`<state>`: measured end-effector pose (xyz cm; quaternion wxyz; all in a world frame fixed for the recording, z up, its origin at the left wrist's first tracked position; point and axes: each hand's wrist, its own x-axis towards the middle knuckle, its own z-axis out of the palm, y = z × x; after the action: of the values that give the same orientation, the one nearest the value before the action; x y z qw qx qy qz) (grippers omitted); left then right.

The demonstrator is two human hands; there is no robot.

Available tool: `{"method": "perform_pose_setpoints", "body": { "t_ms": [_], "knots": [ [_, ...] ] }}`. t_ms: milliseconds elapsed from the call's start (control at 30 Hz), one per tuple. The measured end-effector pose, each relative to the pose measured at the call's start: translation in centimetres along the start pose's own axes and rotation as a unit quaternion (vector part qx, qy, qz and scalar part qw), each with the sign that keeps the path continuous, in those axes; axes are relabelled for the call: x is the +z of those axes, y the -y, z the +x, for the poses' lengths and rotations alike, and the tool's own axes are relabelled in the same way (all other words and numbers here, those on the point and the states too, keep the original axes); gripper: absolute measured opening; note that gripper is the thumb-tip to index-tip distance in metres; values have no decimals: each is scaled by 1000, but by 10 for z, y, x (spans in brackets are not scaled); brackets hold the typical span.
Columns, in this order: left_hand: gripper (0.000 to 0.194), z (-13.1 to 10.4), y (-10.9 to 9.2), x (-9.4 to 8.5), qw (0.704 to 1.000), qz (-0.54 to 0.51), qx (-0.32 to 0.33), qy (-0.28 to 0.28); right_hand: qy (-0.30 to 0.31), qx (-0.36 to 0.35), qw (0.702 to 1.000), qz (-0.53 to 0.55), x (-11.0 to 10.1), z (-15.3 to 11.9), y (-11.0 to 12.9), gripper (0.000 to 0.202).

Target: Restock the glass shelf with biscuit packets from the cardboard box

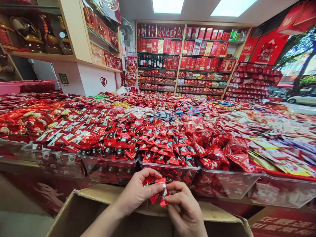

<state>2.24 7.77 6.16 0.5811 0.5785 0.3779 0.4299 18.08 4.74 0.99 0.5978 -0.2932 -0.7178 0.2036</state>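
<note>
Between my two hands are red-wrapped candies (163, 192), held above the near edge of an open cardboard box (103, 194). My left hand (138, 191) is closed, thumb pressed over the wrappers, with more red wrapper showing under its fingers. The fingertips of my right hand (184, 204) pinch the right side of the front candy. Just beyond them stands a clear plastic bin (170, 169) heaped with similar small red candies (160, 141). How many candies my left hand holds is partly hidden.
Neighbouring clear bins hold black-and-red packets (108, 149), larger red triangular packets (212, 153) and flat yellow-and-white packets (278, 154). Mounds of candy stretch back to shelves (184, 59) of boxes and bottles. A wooden cabinet (71, 29) juts in at upper left.
</note>
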Motion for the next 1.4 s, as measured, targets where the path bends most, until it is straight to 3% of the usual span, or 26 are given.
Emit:
{"method": "perform_pose_setpoints", "body": {
  "t_ms": [300,467,667,767,933,1067,1233,1400],
  "knots": [
    [21,-2,5,-4,1000,-27,12,6,-69,-49,990,-113,14,-6,3,26],
    [25,-2,7,-4,998,-53,42,-9,-95,-86,985,-115,4,3,13,22],
    [30,-2,13,-3,997,-72,32,10,-30,-167,959,-226,-35,64,34,21],
    [28,-1,17,-3,997,-67,44,14,-14,-186,947,-261,-40,108,37,15],
    [30,-1,21,-2,994,-94,45,26,79,-212,938,-262,-14,170,36,7],
    [35,-3,21,-1,993,-108,33,24,171,-197,907,-330,20,202,30,10],
    [42,-3,19,1,993,-118,13,19,261,-134,807,-512,53,223,19,17],
    [44,-3,22,2,991,-132,3,17,285,-117,793,-525,67,225,9,17]
  ]
}}
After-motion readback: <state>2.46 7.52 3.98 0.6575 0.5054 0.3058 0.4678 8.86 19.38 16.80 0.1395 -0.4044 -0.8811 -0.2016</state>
